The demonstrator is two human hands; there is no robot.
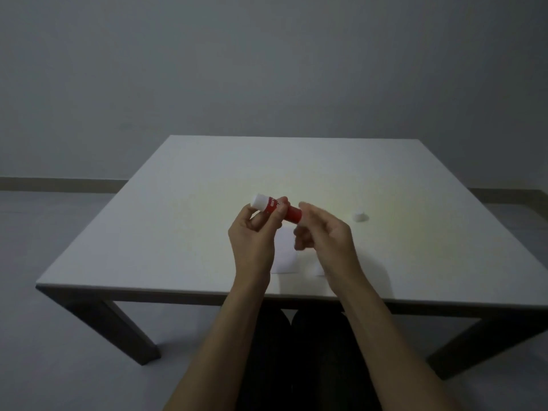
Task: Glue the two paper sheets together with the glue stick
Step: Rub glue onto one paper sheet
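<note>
My left hand [256, 232] holds a red glue stick [292, 214] above the table, lying roughly level, its white end [261, 201] pointing left. My right hand [326, 232] hovers at the stick's red right end with fingers loosely curled and apart; I cannot tell whether they touch it. A small white cap [360, 216] rests on the table to the right of my hands. Two white paper sheets lie flat under my hands: one [285, 256] shows between my wrists, and only a corner of the other [318, 270] shows beside my right wrist.
The white table [178, 232] has dark legs, and its front edge runs just below my wrists. A grey wall and floor lie beyond it. My dark-clothed legs are under the table's near edge.
</note>
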